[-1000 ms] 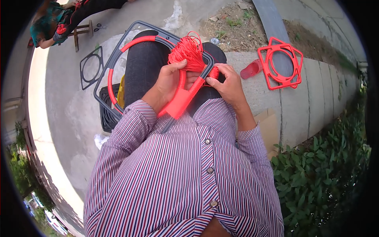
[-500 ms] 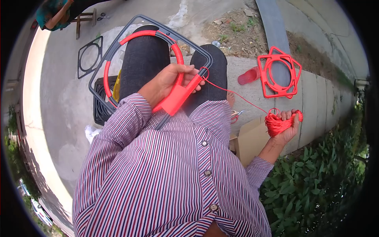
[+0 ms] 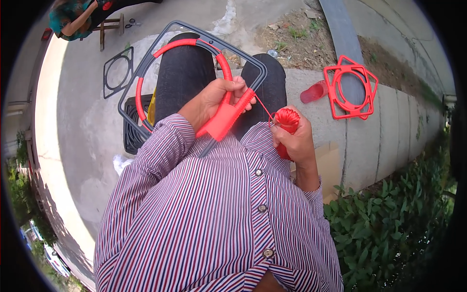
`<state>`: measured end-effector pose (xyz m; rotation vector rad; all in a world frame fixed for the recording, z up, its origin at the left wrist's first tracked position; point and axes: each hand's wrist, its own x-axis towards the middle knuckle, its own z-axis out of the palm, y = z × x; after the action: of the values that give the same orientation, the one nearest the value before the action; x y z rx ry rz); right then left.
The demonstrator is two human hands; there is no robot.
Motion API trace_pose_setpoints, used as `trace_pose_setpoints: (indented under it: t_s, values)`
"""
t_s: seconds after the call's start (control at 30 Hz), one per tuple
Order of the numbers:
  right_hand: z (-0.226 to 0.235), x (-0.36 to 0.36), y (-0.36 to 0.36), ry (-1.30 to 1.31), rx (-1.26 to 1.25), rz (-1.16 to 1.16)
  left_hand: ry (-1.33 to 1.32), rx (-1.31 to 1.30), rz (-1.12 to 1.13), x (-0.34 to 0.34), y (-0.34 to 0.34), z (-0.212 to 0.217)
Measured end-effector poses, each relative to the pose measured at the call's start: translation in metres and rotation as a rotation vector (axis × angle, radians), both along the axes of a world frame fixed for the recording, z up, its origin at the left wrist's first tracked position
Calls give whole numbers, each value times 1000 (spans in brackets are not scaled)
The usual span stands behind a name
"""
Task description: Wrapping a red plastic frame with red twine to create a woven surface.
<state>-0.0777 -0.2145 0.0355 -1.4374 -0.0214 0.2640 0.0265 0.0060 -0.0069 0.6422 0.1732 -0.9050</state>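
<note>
1. Cord bundle (image 3: 287,120), red, sits in the right hand (image 3: 294,141), fingers clamped round it, just right of the knees and low against the shirt.
2. Left hand (image 3: 219,97) grip is closed on the red handle (image 3: 224,119) of the racket-like frame (image 3: 194,44), which lies across the lap; grey outer rim w/ a red hoop inside it.
3. Key relation: a thin red strand (image 3: 262,108) runs taut from the handle's upper end down-right to the bundle. So the bundle lies right of and slightly below the left hand's grip, close but not touching.
4. Handle's long axis runs diagonal, lower-left to upper-right, pointing roughly toward the strand's start; frame extends away from the body over the thighs.
5. Right hand is nearer the bundle, left nearer the frame. Exactly where the strand ties on, prob. at the handle tip, is too small to tell.
6. Off to the right on the concrete ledge (image 3: 389,141): another red frame (image 3: 351,87), well apart from both hands.
</note>
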Motion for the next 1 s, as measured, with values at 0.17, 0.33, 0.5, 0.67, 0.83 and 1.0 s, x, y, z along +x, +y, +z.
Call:
trace_pose_setpoints:
  t_s: [0.17,0.33,0.5,0.67,0.83,1.0]
  values:
    - [-14,7,-38,97,301,-292,58,134,-44,5,-1,5]
    - [-8,13,-108,123,571,-664,49,107,34,9,2,5]
    - [0,15,-37,-50,-186,385,33,52,6,8,4,5]
    - [4,59,9,-18,-571,121,106,-60,-36,-7,2,21]
    - [-4,89,23,-174,189,2,132,-46,-79,-11,-5,21]
    - [-10,101,27,0,171,93,120,-70,-96,-9,-8,17]
